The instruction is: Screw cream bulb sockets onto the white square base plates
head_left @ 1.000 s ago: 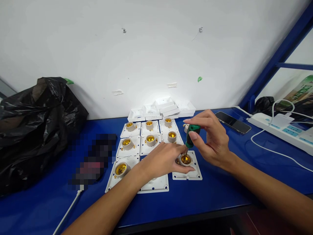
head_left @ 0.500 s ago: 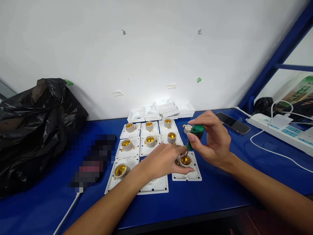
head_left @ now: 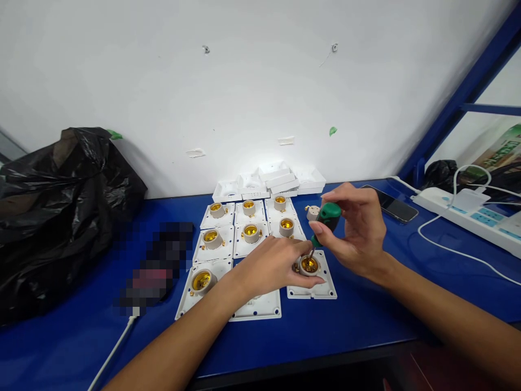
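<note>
Bench: we work at a blue table [head_left: 366, 320] that fills the lower half of the frame, set against a white wall.
Left hand [head_left: 272, 266]: at centre frame it lies over the near lamp holder [head_left: 310, 266], fingers curled and pressed against its collar and plate to steady it.
Right hand [head_left: 358, 233]: just right of centre, thumb and fingertips pinch the green handle of the screwdriver [head_left: 324, 224] near its top; the other fingers curl loosely behind.
Work piece: the lamp holder sits on its white square plate at lower centre, brass cup up, touching the left fingers; the tip of the tool goes down at the cup's left rim.
Doing it well: we judge the shaft should stay upright over the screw, with light downward pressure and the plate held flat so the tip does not slip.
In the way: our left fingers lie close to the blade tip, so a slip could catch them.
Around: a black bag [head_left: 61, 212] at the left; a grid of finished holders [head_left: 248, 233] above the hands; white covers [head_left: 277, 182] stacked by the wall; a power strip [head_left: 468, 214] and phone [head_left: 393, 205] at right.
</note>
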`<state>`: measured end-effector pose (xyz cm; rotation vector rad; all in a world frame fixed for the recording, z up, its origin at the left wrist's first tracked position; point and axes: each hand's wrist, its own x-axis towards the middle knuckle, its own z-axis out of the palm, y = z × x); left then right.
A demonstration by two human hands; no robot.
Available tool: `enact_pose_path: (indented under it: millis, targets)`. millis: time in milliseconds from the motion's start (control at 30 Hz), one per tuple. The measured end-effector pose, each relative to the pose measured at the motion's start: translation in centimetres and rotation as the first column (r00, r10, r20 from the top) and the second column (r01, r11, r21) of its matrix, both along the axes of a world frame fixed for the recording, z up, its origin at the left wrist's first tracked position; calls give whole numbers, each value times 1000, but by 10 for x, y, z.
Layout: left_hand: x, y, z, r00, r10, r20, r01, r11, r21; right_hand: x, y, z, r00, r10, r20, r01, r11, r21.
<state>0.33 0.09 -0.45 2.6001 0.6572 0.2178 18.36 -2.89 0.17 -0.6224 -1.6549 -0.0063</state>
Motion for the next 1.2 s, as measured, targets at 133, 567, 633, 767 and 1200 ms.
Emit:
enact_pose_path:
  millis: [133, 567, 633, 767, 1200]
  targets:
    - [0, 0, -1, 1000, 2, 9, -2, 1000, 3, 0, -4, -1, 998, 60, 25, -58, 995, -81]
    - [0, 1, 0, 1000, 0, -3, 0, 1000, -9, 2, 1, 1, 999, 18, 28, -19, 1000, 20]
    - [0, 0, 0, 1000, 9, -6, -9, 1000, -5, 2, 0, 2, 1000, 0, 31, -1, 1000, 27]
    - [0, 0, -2, 1000, 23, 4, -23, 1000, -1, 0, -4, 4, 998, 33, 46, -31, 999, -44]
    - [0, 0, -3, 1000, 21, 12, -21, 1000, -1, -1, -5, 8, 997, 37, 63, -35, 998, -42]
